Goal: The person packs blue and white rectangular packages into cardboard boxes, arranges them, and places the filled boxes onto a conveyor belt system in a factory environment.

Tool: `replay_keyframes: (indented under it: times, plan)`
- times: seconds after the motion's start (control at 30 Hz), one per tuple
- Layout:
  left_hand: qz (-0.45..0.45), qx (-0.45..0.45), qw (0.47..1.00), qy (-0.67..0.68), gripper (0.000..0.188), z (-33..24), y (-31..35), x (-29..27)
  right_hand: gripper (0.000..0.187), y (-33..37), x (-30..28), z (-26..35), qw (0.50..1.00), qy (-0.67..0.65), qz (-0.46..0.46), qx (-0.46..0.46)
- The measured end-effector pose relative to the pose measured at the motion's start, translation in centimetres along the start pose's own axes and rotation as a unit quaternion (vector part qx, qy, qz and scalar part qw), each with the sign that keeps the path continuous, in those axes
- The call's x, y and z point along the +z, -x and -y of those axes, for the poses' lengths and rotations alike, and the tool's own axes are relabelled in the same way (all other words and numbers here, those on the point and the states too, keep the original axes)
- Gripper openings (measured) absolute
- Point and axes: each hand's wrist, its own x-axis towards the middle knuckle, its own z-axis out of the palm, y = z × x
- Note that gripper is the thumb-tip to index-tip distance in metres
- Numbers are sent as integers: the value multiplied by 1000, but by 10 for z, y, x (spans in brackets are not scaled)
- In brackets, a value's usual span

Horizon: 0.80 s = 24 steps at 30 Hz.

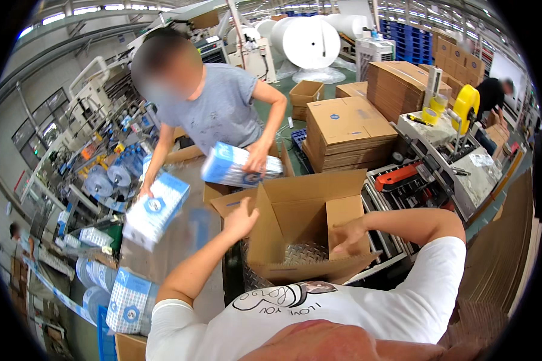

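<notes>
An open cardboard box stands upright in front of me, its flaps spread outward. Through its open bottom a metal plate with a raised diamond pattern shows. My left hand is at the box's left flap, fingers apart. Reaching inside from the right, my right hand has its fingers stretched along the right inner flap. Across from me a co-worker holds two blue-and-white plastic-wrapped packs, one pack beside the box and another pack over the table to the left.
Flattened cartons are stacked beyond the box. A roller conveyor and a taping machine with a yellow reel stand to the right. More wrapped packs sit at the lower left. Brown cardboard sheets rise at my right.
</notes>
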Motion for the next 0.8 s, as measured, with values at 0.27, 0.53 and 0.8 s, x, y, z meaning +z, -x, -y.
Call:
replay_keyframes:
  times: [0.27, 0.53, 0.8]
  plan:
    - [47, 142, 972, 178, 55, -55, 17, 101, 104, -18, 20, -54, 966, 150, -212, 3]
    - [65, 49, 784, 616, 55, 47, -14, 98, 104, 33, 13, 21, 969, -203, 131, -56]
    - [45, 84, 896, 434, 107, 29, 29, 139, 94, 1, -56, 28, 726, 249, -633, -98]
